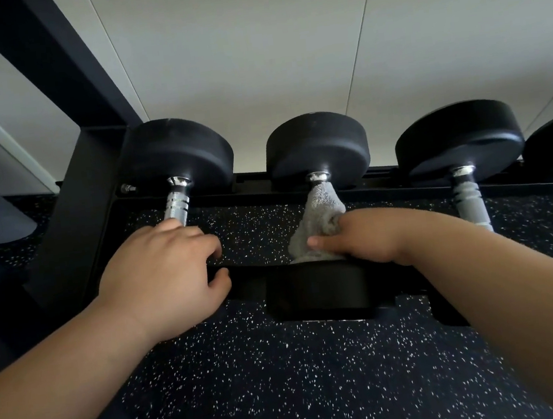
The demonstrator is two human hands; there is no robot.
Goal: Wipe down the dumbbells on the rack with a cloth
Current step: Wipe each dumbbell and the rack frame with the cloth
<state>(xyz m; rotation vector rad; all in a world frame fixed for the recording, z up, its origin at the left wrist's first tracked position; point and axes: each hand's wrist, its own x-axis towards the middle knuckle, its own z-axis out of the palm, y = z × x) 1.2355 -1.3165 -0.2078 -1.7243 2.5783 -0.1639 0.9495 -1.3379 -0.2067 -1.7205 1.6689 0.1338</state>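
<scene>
While the left hand (158,274) is resting half-curled on the rack (249,283), the right hand (368,236) is gripping the cloth (318,225) around the middle dumbbell (316,149) handle.

Your cloth (321,218) is grey terry, nubby and matt. The dumbbell heads (318,146) read as black rubber, dull with faint scuffs. The handles (176,205) are bright chrome, knurled and ringed. At 6 o'clock, the floor (287,380) is white-speckled dark rubber. The rack (72,212) is matt black metal.
</scene>
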